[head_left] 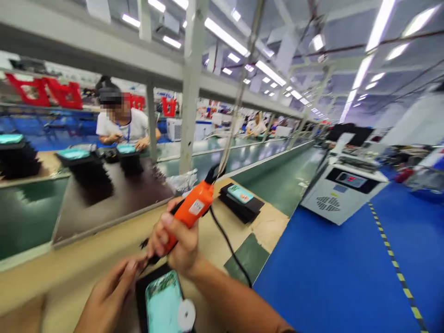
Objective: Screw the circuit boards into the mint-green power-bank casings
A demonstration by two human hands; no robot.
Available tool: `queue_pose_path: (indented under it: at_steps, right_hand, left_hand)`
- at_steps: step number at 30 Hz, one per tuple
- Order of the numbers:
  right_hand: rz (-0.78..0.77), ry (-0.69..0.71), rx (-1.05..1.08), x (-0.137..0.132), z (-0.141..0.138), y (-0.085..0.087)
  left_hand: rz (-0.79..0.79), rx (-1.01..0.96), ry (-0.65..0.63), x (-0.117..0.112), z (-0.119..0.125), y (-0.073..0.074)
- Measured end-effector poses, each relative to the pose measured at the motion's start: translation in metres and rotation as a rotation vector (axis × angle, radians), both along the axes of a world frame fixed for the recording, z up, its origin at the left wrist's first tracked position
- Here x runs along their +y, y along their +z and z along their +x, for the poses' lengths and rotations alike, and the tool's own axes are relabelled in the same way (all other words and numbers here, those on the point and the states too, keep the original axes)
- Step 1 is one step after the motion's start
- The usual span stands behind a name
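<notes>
Tan bench [268, 226], R hand [180, 236] grips orange plastic elec. screwdriver [192, 208]

A single head-worn camera looks forward and down from close above the left hand [107, 298] and right hand [176, 243], along a workbench [86, 259].
</notes>
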State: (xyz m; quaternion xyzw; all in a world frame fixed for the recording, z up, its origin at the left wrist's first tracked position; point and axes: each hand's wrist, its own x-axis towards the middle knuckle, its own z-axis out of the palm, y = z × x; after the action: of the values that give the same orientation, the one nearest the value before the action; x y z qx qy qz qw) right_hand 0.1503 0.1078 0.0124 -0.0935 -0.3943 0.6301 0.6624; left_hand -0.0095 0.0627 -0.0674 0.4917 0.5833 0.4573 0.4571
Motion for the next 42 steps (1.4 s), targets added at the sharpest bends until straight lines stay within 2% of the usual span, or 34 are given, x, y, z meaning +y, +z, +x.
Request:
queue_pose_path:
  at_steps: [3,4,8,14,21,42]
  right_hand:
    - [-0.022,0.021,-0.203,-0.002,0.01,0.006]
    - [-0.023,0.027,-0.238,-0.001,0.013,0.006]
    - [-0.024,0.074,-0.306,0.0,0.017,0.003]
    - [-0.066,0.078,-0.381,-0.005,0.016,0.002]
    - [-0.056,0.081,-0.391,-0.002,0.015,-0.002]
    - [-0.033,0.034,-0.468,0.011,0.009,-0.027]
  left_hand:
    - [0.125,0.352,0.008,0.002,-0.007,0.01]
    - [0.151,0.438,-0.039,0.002,-0.007,0.01]
    - [0.167,0.613,-0.172,-0.002,0.006,0.002]
    - [0.191,0.701,-0.198,-0.009,0.031,-0.008]
    - [0.083,0.754,-0.214,-0.006,0.021,-0.002]
    - [0.053,0.739,-0.196,-0.006,0.02,-0.004]
